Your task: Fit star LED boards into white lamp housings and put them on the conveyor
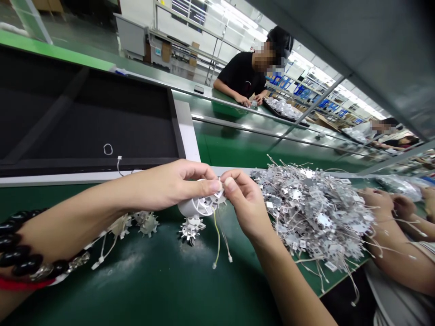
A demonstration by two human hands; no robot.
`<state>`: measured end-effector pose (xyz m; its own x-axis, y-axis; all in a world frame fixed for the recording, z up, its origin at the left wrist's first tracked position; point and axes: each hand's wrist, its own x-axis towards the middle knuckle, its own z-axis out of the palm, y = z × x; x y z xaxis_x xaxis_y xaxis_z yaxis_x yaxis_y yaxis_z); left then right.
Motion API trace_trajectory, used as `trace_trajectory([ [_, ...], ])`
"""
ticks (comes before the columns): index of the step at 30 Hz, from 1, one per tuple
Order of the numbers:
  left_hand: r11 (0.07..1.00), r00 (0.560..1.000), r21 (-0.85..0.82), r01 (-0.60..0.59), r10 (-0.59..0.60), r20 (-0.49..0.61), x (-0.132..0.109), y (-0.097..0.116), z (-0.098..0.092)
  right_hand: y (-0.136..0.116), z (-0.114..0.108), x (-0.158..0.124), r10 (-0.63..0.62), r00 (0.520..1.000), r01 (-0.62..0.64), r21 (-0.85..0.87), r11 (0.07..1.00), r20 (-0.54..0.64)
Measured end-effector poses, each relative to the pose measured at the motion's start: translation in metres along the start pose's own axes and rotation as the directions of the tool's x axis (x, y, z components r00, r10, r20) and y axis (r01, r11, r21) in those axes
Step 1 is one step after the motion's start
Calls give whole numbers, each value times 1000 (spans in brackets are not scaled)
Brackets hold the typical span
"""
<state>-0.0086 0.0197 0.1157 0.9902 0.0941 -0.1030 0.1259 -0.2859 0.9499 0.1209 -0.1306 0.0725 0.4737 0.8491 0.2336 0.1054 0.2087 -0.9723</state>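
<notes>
My left hand (190, 181) is closed on a white round plastic housing (192, 207) with a spoked inside. My right hand (246, 199) pinches at the housing's right edge, thumb against fingers; what lies between those fingertips is hidden. Silvery toothed metal shows just under the fingertips. From the housing hang a yellowish wire (217, 237) and a greyish wire, both ending in small white plugs. Directly below, a star-shaped metal part (191, 230) rests on the green table (163, 285). More star-shaped parts (147, 223) with wires lie beneath my left forearm.
A big heap of wired star-shaped parts (316, 213) stands at right, with another person's arms (390, 226) beside it. Behind my left arm is a black tray (136, 122) with a white loop (108, 149). A co-worker (241, 74) handles parts across the green line.
</notes>
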Motion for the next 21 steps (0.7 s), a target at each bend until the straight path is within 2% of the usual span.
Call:
trace_trajectory([
  [6,998,997,-53,-15,11,-77,-1,0,0,6,-7,0,124,987,-144,232,962,100],
  [10,996,991,-88,-9,-3,-131,-1,0,1,6,-12,1,123,980,-155,220,963,154],
  [16,999,997,-33,-30,28,-74,0,2,0,3,-10,2,170,975,-208,323,923,141],
  [21,999,999,38,8,-7,-34,-1,2,1,2,-7,3,233,969,-246,356,902,80],
])
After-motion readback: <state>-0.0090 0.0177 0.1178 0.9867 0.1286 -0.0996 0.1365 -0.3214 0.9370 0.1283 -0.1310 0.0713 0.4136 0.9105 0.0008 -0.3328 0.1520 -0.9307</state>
